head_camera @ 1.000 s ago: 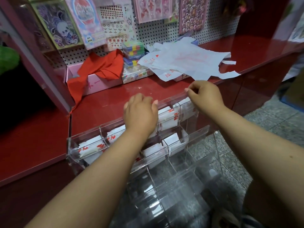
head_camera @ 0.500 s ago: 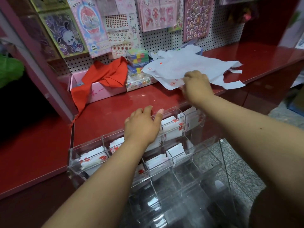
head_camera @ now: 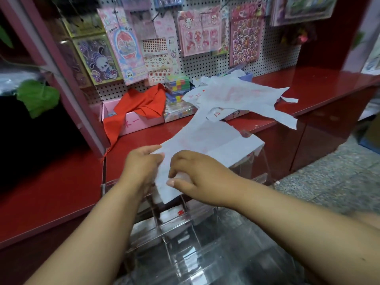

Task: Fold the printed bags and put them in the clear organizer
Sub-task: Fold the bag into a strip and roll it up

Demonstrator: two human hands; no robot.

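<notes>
A white printed bag (head_camera: 207, 140) with faint red print stretches from the pile toward me, over the clear organizer (head_camera: 185, 239). My left hand (head_camera: 141, 167) pinches its near left edge. My right hand (head_camera: 197, 177) grips its near end, fingers curled under it. More white printed bags (head_camera: 236, 95) lie in a loose pile on the red counter (head_camera: 308, 85) behind. Folded bags with red marks (head_camera: 181, 212) show in the organizer's compartments, mostly hidden by the held bag and my hands.
A red cloth (head_camera: 141, 105) drapes over a pink box (head_camera: 135, 122) at the back left. Stacked coloured boxes (head_camera: 176, 87) stand beside the pile. Sticker sheets hang on the pegboard (head_camera: 205, 64). A grey tiled floor (head_camera: 329, 171) lies to the right.
My right hand pulled one bag off the pile toward me. My left hand left the organizer's rim and took the bag's near edge. The view moved closer.
</notes>
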